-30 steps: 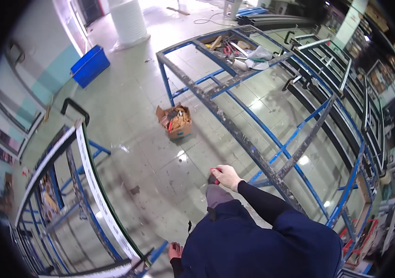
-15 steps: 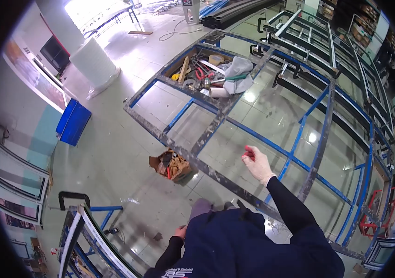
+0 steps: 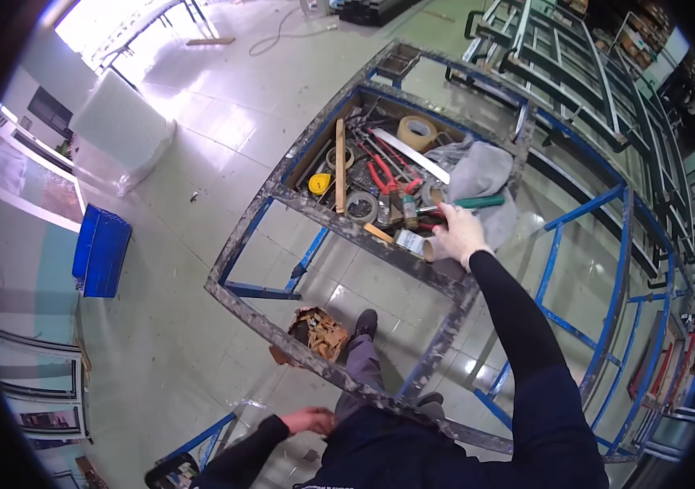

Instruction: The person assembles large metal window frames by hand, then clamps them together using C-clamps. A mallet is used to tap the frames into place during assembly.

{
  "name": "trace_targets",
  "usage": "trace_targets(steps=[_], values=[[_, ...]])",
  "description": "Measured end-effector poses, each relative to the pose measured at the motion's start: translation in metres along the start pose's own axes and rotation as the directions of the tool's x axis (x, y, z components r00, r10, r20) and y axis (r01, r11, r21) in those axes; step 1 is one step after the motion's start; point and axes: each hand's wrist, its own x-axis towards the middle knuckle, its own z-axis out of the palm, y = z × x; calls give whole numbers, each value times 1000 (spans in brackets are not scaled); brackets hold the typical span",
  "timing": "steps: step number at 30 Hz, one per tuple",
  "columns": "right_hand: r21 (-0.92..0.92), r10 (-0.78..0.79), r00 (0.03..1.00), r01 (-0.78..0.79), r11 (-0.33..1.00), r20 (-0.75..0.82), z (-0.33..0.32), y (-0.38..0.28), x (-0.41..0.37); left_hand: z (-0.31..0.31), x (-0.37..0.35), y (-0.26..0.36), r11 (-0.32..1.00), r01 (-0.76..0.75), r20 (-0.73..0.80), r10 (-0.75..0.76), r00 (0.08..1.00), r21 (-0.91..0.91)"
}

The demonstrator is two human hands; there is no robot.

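My right hand [image 3: 461, 232], in a pale glove, reaches over the tool tray [image 3: 290, 167] set in the blue metal frame table. Its thumb and forefinger are apart, right by a tool with a red and black handle [image 3: 427, 225] and the end of a cardboard roll [image 3: 437, 249]. Just beyond the fingertips lies a green-handled tool [image 3: 479, 201] on grey plastic sheeting [image 3: 482, 167]. Red-handled pliers [image 3: 380, 175] and a brush [image 3: 409, 210] lie to the left. Down by my waist, my left hand [image 3: 311, 421] hangs with fingers loosely stretched, holding nothing.
The tray also contains a tape roll [image 3: 417, 131], a yellow tape measure [image 3: 319, 184] and a wooden stick [image 3: 341, 167]. A cardboard box of scraps [image 3: 323, 334] stands on the floor beneath the table frame. Clamped window frames [image 3: 563, 77] extend along the right.
I have moved closer to the tray. My right hand has gone from above the frame's open bars to the tools, and my left hand shows more fully beside my body.
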Motion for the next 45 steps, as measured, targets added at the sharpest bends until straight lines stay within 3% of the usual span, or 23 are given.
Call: trace_targets(steps=[2,4,5,7,11,12,14,17,19,21,23,25,27,28,31,35,36,37,39,40,43,44,45], values=[[-242,22,997,-2,970,77,24,2,32,-24,-35,107,998,-60,62,60,996,3],[-396,-6,998,29,918,58,49,9,51,-62,-40,193,914,-370,83,360,929,168],[-423,7,996,33,906,93,54,9,61,-68,-43,241,873,-437,-33,454,890,216],[-475,46,987,33,879,155,55,10,79,-101,-18,310,693,-598,-152,695,703,403],[-433,-235,971,200,879,-30,20,10,82,-127,45,419,522,-670,-285,852,439,528],[-415,-191,976,130,900,-108,5,9,73,-133,59,439,463,-589,-245,876,414,662],[-242,129,982,-159,957,-136,-29,2,43,-118,77,469,411,-607,-193,899,392,680],[67,564,802,-562,824,-197,-59,-1,-20,-111,125,492,331,-540,-126,916,381,774],[277,720,639,-664,694,-271,-58,16,-80,-131,178,514,40,-323,13,987,160,946],[588,875,434,-658,469,-213,-47,33,-157,-156,228,552,119,-32,-114,984,135,992],[620,972,199,-750,231,-121,-54,12,-223,-179,263,597,206,27,-207,969,134,978],[511,977,75,-843,170,-201,-40,-2,-306,-176,270,625,254,143,-273,952,136,957],[352,964,47,-925,142,-263,-31,-32,-374,-182,275,639,248,219,-289,940,182,944],[367,971,-54,-929,37,-235,-15,-39,-428,-186,280,644,270,235,-315,933,177,934],[328,952,-190,-939,-105,-239,-4,-103,-481,-194,289,641,226,70,-232,968,98,972],[82,929,-318,-948,-308,-187,21,-157,-539,-202,297,631,120,95,-119,993,-12,988],[104,928,-339,-940,-326,-152,38,-166,-570,-207,300,635,103,23,-102,994,-25,994],[124,927,-356,-931,-343,-115,60,-167,-607,-229,317,640,45,-129,-63,988,-142,991],[165,912,-409,-902,-399,-33,72,-174,-623,-216,309,652,419,-323,-493,848,-196,849],[186,896,-444,-880,-438,8,77,-177,-614,-201,302,657,510,-335,-596,764,-247,792],[194,888,-450,-867,-459,93,82,-178,-599,-186,312,673,650,-699,-899,438,24,299],[254,877,-460,-840,-480,137,77,-175,-575,-214,317,676,705,-709,-826,414,383,24],[313,866,-466,-807,-500,182,70,-176,-557,-223,317,672,602,-785,-800,394,453,-148]])
